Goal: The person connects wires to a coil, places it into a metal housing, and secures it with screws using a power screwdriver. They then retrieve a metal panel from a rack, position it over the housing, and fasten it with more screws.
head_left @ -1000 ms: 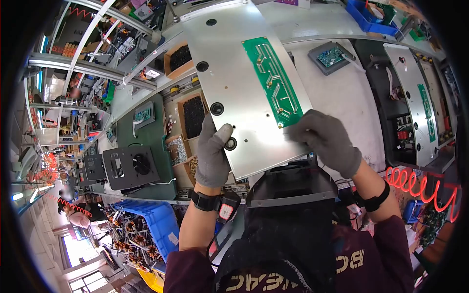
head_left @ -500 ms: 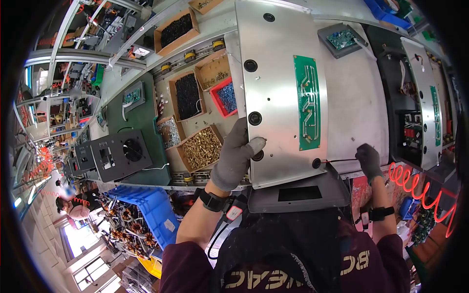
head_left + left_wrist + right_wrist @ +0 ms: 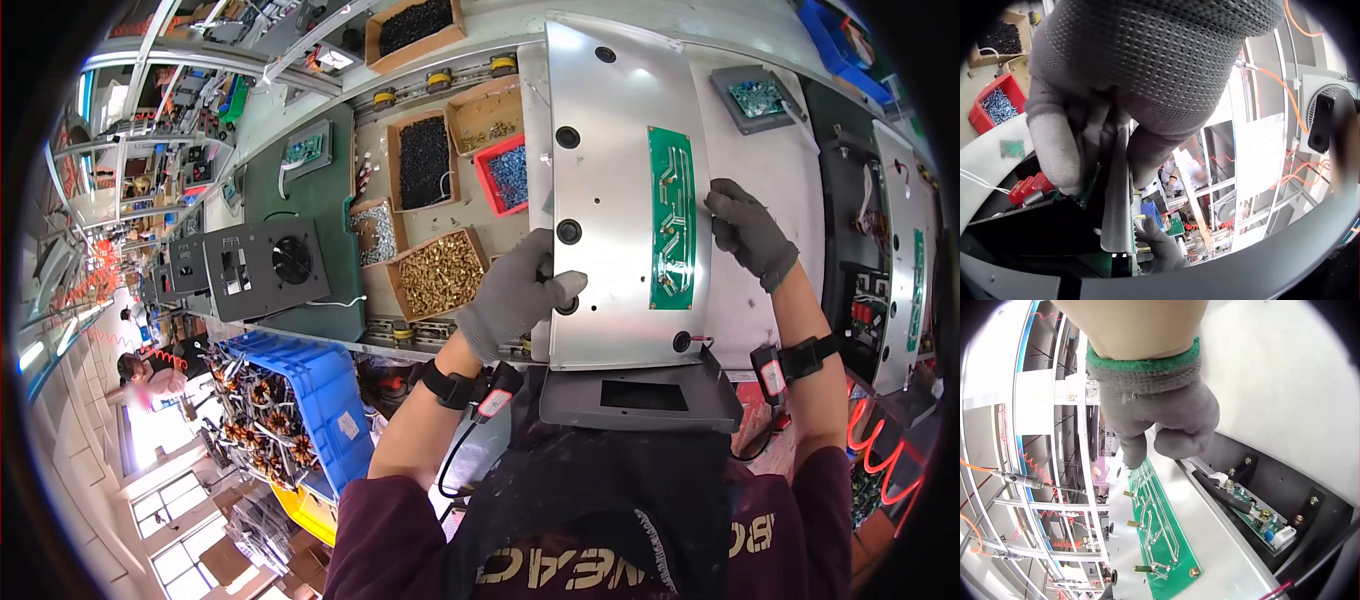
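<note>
A long silver metal panel (image 3: 620, 260) with black grommets and a green circuit board (image 3: 672, 220) stands tilted over a black metal housing (image 3: 1260, 469). My gloved left hand (image 3: 518, 290) grips the panel's left edge, thumb on its face beside a grommet (image 3: 568, 232). Across from it, my gloved right hand (image 3: 752, 232) holds the right edge with curled fingers, close to the green board. In the right wrist view, a small board (image 3: 1260, 515) with a white connector sits inside the housing. A thin wire (image 3: 703, 343) shows by the lower right grommet.
Left of the panel are cardboard boxes of brass fasteners (image 3: 440, 272) and black screws (image 3: 425, 160), plus a red bin (image 3: 503, 172). A grey tray with a board (image 3: 755, 98) lies at the upper right. Another panelled unit (image 3: 900, 255) stands far right; a coiled red hose (image 3: 880, 450) hangs nearby.
My right hand first left the panel and pulled a thin wire at the lower right grommet, then moved up to the panel's right edge. My left hand kept its grip as the view shifted.
</note>
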Available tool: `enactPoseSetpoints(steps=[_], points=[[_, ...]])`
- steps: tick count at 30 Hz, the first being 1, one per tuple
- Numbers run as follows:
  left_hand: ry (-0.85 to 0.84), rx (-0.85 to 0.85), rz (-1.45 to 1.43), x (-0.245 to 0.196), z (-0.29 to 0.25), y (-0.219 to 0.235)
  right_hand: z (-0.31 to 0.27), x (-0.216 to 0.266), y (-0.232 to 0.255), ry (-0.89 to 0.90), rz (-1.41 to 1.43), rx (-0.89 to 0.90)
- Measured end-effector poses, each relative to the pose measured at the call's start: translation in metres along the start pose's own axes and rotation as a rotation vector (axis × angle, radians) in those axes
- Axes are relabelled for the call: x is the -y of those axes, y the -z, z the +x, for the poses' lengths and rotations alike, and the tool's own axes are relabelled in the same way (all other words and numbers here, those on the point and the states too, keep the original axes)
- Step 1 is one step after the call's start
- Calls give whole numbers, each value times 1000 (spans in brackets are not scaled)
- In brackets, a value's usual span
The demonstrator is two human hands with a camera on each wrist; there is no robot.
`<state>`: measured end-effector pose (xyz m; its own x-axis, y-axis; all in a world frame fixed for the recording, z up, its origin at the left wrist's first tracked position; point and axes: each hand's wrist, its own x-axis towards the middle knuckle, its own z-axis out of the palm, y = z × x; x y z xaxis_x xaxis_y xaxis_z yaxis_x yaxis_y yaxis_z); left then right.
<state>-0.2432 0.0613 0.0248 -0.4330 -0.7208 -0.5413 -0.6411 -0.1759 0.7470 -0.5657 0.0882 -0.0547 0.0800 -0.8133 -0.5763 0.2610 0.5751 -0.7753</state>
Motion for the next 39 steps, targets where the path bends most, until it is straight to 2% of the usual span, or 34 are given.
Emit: enactPoseSetpoints(steps=[3,4,5,7,9,10,11,13,16,18,20,21,22,24,25,26,28,29,30,33,36,38,39], points=[[66,-51,208,-12,-6,3,-5,9,-8,-15,-71,-59],[84,-59,330,-13,-7,4,-5,13,-10,-27,-153,-63],[84,-63,329,-13,-8,4,-4,16,-11,-38,-235,-68],[66,-79,366,-9,-6,4,11,7,4,-14,-203,-21],[37,-95,413,0,-4,1,14,12,-1,3,-171,28],[13,-105,461,3,-4,-1,13,13,-7,112,-57,-43],[20,-103,460,3,-3,-2,7,18,-18,216,62,-119],[160,22,384,3,-2,-2,-4,26,-23,266,9,-128],[139,64,306,8,-4,-8,-3,13,-18,294,-36,-102],[104,-7,332,16,-9,-17,0,-9,-29,322,3,-347],[77,-84,363,23,-8,-20,2,-12,-35,234,-3,-377],[64,-76,324,27,-7,-21,-5,-3,-47,255,-27,-444],[54,-66,282,29,-9,-21,-4,-2,-44,257,-30,-433],[116,-40,268,24,-9,-18,-4,5,-39,199,-148,-352],[132,4,244,24,-8,-18,-6,5,-45,194,-205,-433],[148,46,219,24,-8,-17,-4,6,-39,201,-211,-425],[123,31,142,23,-11,-16,1,7,-26,101,-896,-458],[98,26,69,19,-14,-14,-3,9,-30,154,-1038,-530],[101,13,61,14,-17,-13,-5,10,-33,163,-1045,-519],[122,43,86,6,-23,-9,-9,8,-41,388,-1080,-541],[64,24,114,17,-19,-11,-20,8,-61,426,-1080,-382],[68,18,73,27,-23,-2,-19,2,-48,394,-1075,-350],[63,-38,82,43,-22,3,-18,-4,-36,453,-984,-328]])
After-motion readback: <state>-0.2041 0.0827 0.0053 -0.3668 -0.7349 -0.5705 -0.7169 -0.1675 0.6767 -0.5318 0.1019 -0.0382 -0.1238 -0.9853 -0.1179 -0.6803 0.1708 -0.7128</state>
